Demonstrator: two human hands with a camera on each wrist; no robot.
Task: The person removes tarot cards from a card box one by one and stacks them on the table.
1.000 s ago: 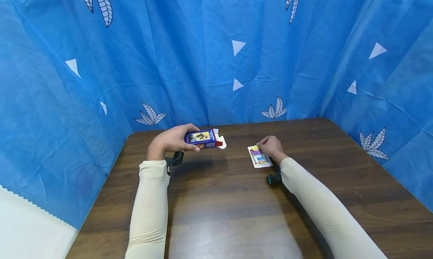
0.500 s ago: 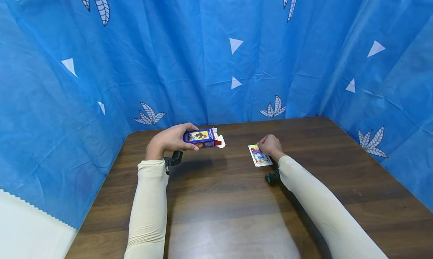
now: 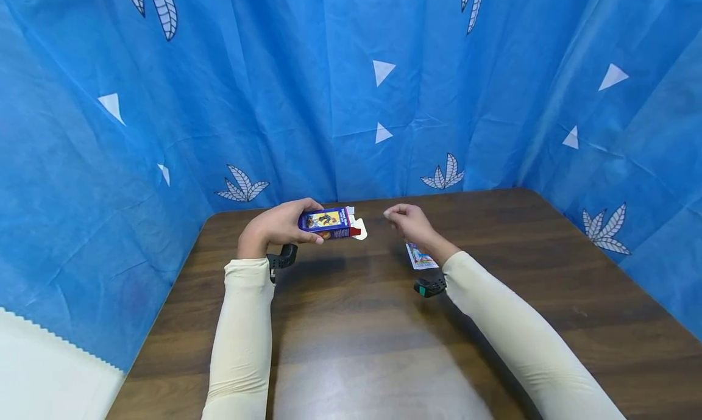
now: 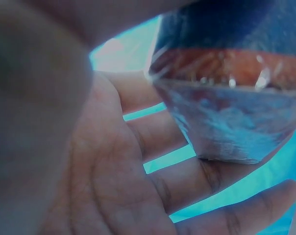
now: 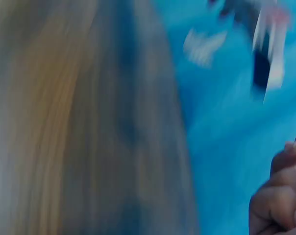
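Observation:
My left hand (image 3: 282, 225) grips a blue card box (image 3: 325, 222) above the table, thumb on its near side. The box has a yellow picture on top; its white and red end flaps (image 3: 358, 226) stand out to the right. In the left wrist view, the box's closed end (image 4: 226, 122) shines under clear wrap, beside spread fingers. My right hand (image 3: 412, 225), loosely curled with nothing seen in it, hovers between the box and a colourful picture card (image 3: 421, 258) lying on the table. The hand and wrist partly hide that card. Curled right fingers (image 5: 280, 196) show in the right wrist view.
The dark wooden table (image 3: 351, 322) has its back edge close behind both hands. A blue curtain (image 3: 307, 103) with white leaves and triangles hangs behind and at the sides. White cloth (image 3: 49, 371) shows at the lower left.
My right hand has lifted off the picture card and moved left towards the box. The card stays on the table. My left hand and the box have barely moved.

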